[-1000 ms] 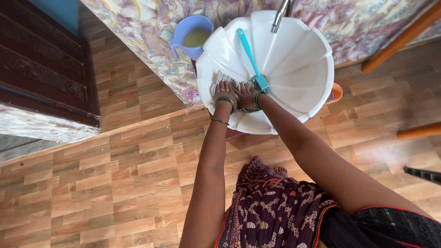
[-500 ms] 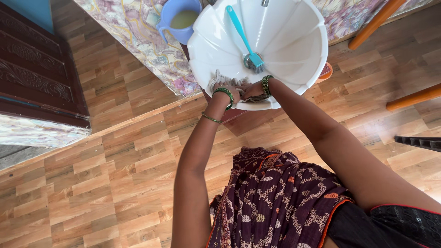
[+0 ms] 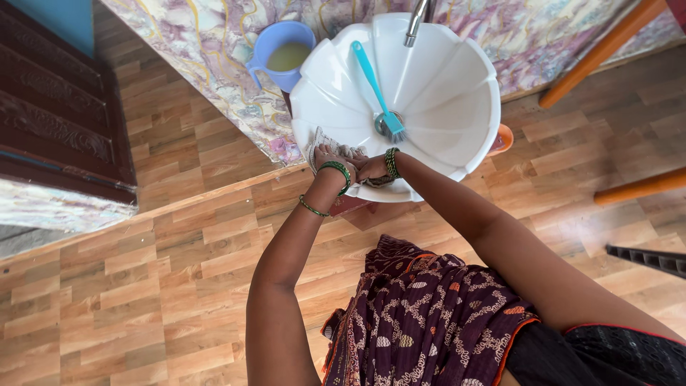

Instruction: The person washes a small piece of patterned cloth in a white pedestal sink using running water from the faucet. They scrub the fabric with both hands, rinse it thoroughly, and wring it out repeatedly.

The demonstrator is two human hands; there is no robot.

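A white fluted wash basin (image 3: 443,78) stands against the marbled wall. Both my hands are at its near rim, pressed together on a crumpled pale cloth (image 3: 319,141). My left hand (image 3: 330,157) lies on top of the cloth, green bangles at the wrist. My right hand (image 3: 373,169) grips the cloth's other end, also wearing green bangles. A teal brush (image 3: 373,80) lies inside the basin with its head over the drain. A metal tap (image 3: 417,23) hangs over the far rim.
A blue jug (image 3: 280,51) with yellowish liquid sits left of the basin. An orange object (image 3: 503,138) shows under the basin's right side. Orange poles (image 3: 600,50) slant at right. Dark carved wood (image 3: 57,107) stands at left. The floor is wood-patterned.
The view shifted slightly, bringing the tap back into sight. My hands moved a little left along the basin's near rim, still pressed on the cloth.
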